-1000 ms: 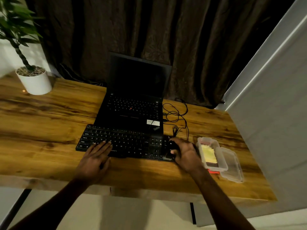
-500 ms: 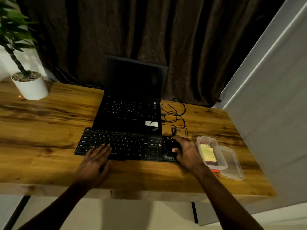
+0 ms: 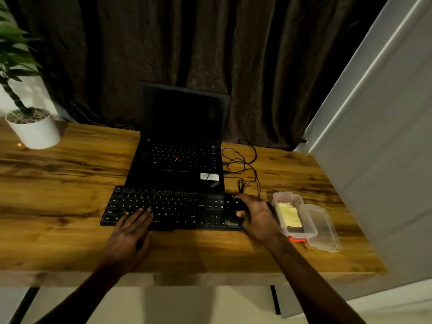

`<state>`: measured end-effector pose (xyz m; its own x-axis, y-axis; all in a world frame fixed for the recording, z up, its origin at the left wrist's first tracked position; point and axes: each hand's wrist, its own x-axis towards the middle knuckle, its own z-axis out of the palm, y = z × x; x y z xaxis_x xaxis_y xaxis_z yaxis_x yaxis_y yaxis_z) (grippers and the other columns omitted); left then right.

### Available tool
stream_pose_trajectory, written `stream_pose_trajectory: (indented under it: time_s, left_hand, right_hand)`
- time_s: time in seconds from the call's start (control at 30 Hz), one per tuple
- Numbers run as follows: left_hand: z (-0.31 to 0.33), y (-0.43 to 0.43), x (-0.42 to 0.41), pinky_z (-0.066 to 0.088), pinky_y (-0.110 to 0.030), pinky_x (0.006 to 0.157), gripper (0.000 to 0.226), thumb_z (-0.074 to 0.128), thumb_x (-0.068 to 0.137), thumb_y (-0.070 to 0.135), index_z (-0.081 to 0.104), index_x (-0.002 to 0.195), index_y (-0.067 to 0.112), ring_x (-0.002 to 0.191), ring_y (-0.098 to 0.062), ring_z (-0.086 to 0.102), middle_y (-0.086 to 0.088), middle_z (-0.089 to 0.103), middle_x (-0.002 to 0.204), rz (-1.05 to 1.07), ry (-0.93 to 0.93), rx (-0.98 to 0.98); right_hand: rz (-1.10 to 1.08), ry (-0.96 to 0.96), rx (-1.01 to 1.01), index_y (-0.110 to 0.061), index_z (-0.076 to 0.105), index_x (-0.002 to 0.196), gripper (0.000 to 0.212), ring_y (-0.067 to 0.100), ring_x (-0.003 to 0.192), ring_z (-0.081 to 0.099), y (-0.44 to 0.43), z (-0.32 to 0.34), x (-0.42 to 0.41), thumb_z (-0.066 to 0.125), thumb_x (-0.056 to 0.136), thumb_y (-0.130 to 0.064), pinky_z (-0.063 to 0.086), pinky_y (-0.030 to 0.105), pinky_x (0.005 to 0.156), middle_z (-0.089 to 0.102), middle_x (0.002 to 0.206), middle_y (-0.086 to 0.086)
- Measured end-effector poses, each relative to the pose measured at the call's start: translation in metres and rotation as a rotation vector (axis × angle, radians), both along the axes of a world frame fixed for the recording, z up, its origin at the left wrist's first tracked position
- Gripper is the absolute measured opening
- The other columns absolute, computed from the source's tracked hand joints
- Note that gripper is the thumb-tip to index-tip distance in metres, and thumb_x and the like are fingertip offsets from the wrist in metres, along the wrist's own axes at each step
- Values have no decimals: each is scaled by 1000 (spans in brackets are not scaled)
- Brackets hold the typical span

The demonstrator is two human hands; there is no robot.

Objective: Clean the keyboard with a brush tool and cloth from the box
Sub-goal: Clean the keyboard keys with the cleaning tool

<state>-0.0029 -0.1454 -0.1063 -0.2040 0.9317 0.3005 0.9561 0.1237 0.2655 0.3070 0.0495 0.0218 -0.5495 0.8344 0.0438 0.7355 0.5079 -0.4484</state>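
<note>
A black keyboard (image 3: 173, 206) lies on the wooden desk (image 3: 58, 183) in front of an open laptop. My left hand (image 3: 131, 232) rests flat on the keyboard's lower left keys, fingers straight. My right hand (image 3: 259, 218) grips a small black tool (image 3: 240, 205), apparently the brush, over the keyboard's right end; its bristles are hidden. Just right of that hand stands the open clear plastic box (image 3: 308, 230) with a yellow cloth (image 3: 288, 215) inside.
The box's clear lid (image 3: 323, 228) lies at its right side. A dark laptop (image 3: 182, 136) stands behind the keyboard, with tangled black cables (image 3: 243, 164) to its right. A white plant pot (image 3: 35, 132) sits far left. A grey wall panel (image 3: 374, 160) borders the desk's right edge.
Both hands stay where they were, the left on the keys and the right at the keyboard's right end. Only my view has shifted slightly.
</note>
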Motion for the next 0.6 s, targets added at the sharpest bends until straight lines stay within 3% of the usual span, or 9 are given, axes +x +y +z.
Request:
stream_pose_trajectory:
  time_s: [0.2,0.37,0.47,0.6]
  left_hand:
    - [0,0,1,24,-47,119,65,19,104,51,50,145,11,143,-23,39,-6,48,151,-2,10,21]
    - [-2,1,2,27,-48,117,62,25,103,49,52,143,10,143,-23,40,-6,49,150,-7,18,53]
    - [-4,3,2,27,-48,117,58,34,100,44,53,142,9,142,-23,41,-8,51,149,-5,27,63]
    - [-4,2,2,27,-48,117,58,32,101,45,53,143,10,143,-21,40,-7,50,150,-6,30,67]
  right_hand:
    - [-112,7,28,-43,43,132,53,23,106,57,13,4,10,61,91,-15,57,40,86,56,120,11]
    - [-37,-30,37,-41,45,136,60,4,96,49,-4,-3,4,61,90,-7,47,17,79,52,120,3]
    - [-4,-26,17,-38,46,139,56,16,109,52,-12,-7,2,60,92,-10,53,31,89,52,127,6]
    - [-41,-59,18,-45,42,135,61,17,106,55,-1,0,13,62,89,-10,54,31,89,54,122,6]
